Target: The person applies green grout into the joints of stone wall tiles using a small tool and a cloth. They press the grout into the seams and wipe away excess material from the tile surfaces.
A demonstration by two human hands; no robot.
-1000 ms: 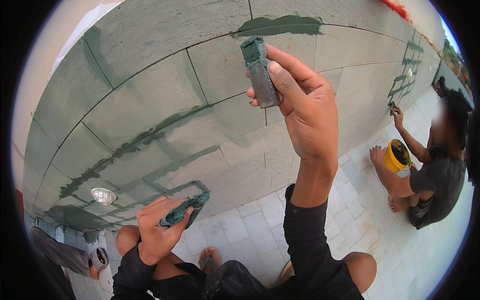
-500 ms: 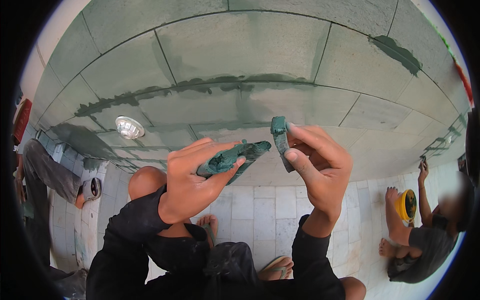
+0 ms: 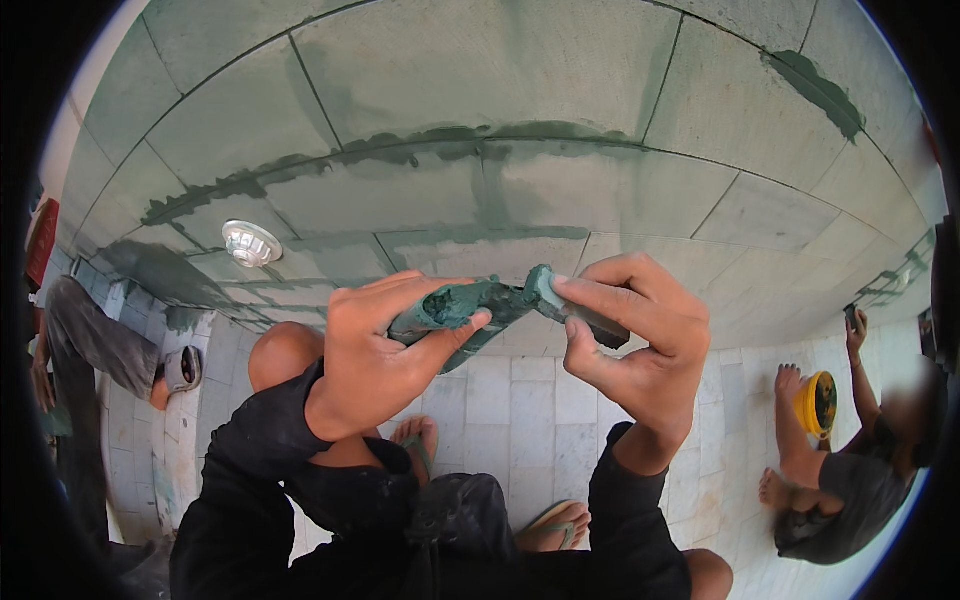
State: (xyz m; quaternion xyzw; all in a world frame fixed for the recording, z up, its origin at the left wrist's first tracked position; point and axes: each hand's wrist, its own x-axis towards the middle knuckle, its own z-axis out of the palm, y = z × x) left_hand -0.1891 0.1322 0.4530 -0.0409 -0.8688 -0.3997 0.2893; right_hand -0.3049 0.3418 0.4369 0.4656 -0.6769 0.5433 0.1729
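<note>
Left hand: lower centre of the frame, its fingers and thumb wrapped (image 3: 365,350) around the paste holder.
Paste holder: centre, a curved, green-smeared piece (image 3: 490,330) with thick green paste (image 3: 448,306) in its hollow.
Right hand: right of centre (image 3: 645,335), thumb and fingers pinched on the grey block.
Grey block: centre (image 3: 597,325), tilted, its green-coated left end at the holder's right tip, seemingly touching.
Step in hand: probably loading or wiping the block's end with paste.
Next move: calls, I judge, for a steady holder and a firm pinch while block and holder part cleanly.
Tiled wall: upper half (image 3: 480,60), green along several joints.
Round fixture: left, on the wall (image 3: 251,244).
Yellow bucket: lower right (image 3: 820,404), beside a crouching co-worker (image 3: 850,500).
</note>
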